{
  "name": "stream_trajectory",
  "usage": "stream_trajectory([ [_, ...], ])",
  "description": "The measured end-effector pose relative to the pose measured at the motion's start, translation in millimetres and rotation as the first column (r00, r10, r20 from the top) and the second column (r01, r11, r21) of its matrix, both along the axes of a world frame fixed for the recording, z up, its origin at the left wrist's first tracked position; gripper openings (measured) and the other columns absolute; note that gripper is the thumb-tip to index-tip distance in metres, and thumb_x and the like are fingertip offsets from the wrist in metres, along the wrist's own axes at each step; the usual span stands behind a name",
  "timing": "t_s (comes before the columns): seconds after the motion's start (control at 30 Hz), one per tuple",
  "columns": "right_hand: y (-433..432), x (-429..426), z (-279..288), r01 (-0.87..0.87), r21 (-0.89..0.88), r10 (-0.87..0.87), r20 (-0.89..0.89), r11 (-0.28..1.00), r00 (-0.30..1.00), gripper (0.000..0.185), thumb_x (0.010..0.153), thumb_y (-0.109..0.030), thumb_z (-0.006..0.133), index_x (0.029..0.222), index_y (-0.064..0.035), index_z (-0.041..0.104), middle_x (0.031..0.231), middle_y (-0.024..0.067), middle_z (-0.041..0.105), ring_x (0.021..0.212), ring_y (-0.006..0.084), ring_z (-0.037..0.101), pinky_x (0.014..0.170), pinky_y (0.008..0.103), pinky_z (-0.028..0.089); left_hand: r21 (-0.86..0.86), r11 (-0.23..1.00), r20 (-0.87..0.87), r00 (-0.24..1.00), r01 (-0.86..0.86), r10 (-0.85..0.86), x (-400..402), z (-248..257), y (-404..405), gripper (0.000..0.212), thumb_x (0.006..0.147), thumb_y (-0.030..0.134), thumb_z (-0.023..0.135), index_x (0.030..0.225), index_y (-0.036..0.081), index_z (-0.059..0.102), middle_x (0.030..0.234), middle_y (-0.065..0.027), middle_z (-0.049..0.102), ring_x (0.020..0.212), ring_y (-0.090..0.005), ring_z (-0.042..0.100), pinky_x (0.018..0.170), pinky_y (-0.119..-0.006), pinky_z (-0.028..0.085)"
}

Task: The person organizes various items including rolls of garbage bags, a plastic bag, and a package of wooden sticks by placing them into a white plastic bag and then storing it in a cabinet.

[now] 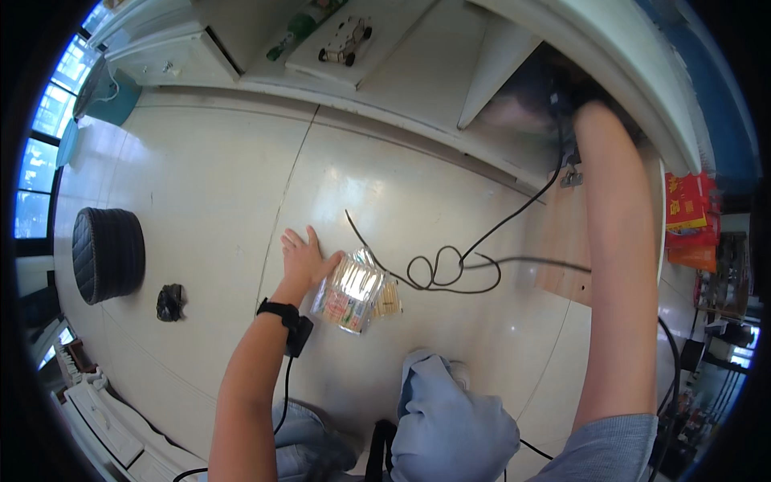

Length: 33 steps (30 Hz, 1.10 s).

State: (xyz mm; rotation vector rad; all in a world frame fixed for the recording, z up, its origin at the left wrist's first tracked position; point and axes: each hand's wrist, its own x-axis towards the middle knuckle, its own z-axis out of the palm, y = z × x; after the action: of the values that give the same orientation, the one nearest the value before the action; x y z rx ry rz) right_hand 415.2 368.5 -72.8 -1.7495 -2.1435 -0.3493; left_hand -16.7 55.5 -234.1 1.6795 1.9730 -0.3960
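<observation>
My left hand (pixel 303 258) is over the tiled floor with its fingers spread. Its thumb meets the top edge of a clear plastic pack of slim sticks (pixel 351 292), which bears printing. A second pack of sticks (pixel 387 299) lies partly under the first. My right arm reaches into a dark compartment of the white cabinet (pixel 415 75). There my right hand (pixel 518 114) is only a blurred patch in shadow, so its grip and anything in it are hidden. A black device with a cable is strapped to my left wrist.
A looped black cable (pixel 452 268) crosses the floor from the compartment. The wooden cabinet door (pixel 563 241) hangs open under my right arm. A small model car (pixel 347 41) and a green bottle (pixel 301 25) are on the shelf. A black stool (pixel 109 256) and black bag (pixel 171 302) lie left.
</observation>
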Motion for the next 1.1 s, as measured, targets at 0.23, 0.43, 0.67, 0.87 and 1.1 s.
stream_trajectory([
  [0.23,-6,-8,-31,0.185,0.026,-0.061,-0.892,0.982,0.447,0.032,0.078,-0.018,0.053,0.105,-0.0025,0.046,0.103,0.0147,0.051,0.1,0.0246,0.048,0.086,0.0308,0.038,-0.091,0.996,-0.026,1.0,0.011,-0.014,-4,-1,6,0.096,0.07,0.067,0.042,0.132,-0.001,0.015,0.126,-0.0421,0.01,0.119,-0.0534,0.014,0.098,-0.046,0.022],
  [0.43,-110,-93,-20,0.016,0.109,0.106,-0.919,0.994,-0.38,0.021,0.083,-0.017,0.049,0.099,-0.0048,0.052,0.097,0.0109,0.055,0.094,0.0212,0.052,0.082,0.0284,0.041,-0.035,0.999,0.052,0.998,-0.038,0.04,-16,-1,13,0.09,0.069,0.065,0.047,0.127,-0.002,0.028,0.124,-0.0406,0.019,0.117,-0.0514,0.022,0.091,-0.046,0.033],
  [0.67,-333,-165,-114,-0.513,-0.286,0.099,-0.795,0.809,0.598,0.02,0.079,-0.007,0.049,0.098,-0.0019,0.05,0.089,0.0089,0.057,0.077,0.0186,0.055,0.071,0.0259,0.044,0.176,0.972,0.274,0.956,-0.157,0.104,-14,12,-42,0.076,0.066,0.057,0.058,0.11,-0.004,0.045,0.105,-0.0219,0.053,0.096,-0.0309,0.053,0.08,-0.037,0.043],
  [0.87,-378,-162,-171,-0.368,-0.248,0.271,-0.351,0.896,0.897,0.02,0.072,-0.011,0.056,0.091,-0.0028,0.054,0.092,0.0118,0.053,0.082,0.0264,0.052,0.075,0.0334,0.043,0.005,0.963,0.353,0.901,-0.269,0.25,6,4,-78,0.072,0.063,0.054,0.063,0.101,-0.005,0.046,0.089,-0.0199,0.059,0.084,-0.0316,0.058,0.073,-0.036,0.046],
  [1.1,-345,-143,-195,-0.328,-0.457,0.135,-0.404,0.827,0.905,0.019,0.07,-0.01,0.058,0.087,-0.0012,0.055,0.082,0.011,0.055,0.071,0.0256,0.054,0.065,0.0337,0.045,-0.08,0.928,0.665,0.675,-0.363,0.321,-2,14,-82,0.049,0.069,0.036,0.068,0.088,-0.005,0.049,0.075,-0.0125,0.058,0.068,-0.0178,0.057,0.06,-0.029,0.046],
])
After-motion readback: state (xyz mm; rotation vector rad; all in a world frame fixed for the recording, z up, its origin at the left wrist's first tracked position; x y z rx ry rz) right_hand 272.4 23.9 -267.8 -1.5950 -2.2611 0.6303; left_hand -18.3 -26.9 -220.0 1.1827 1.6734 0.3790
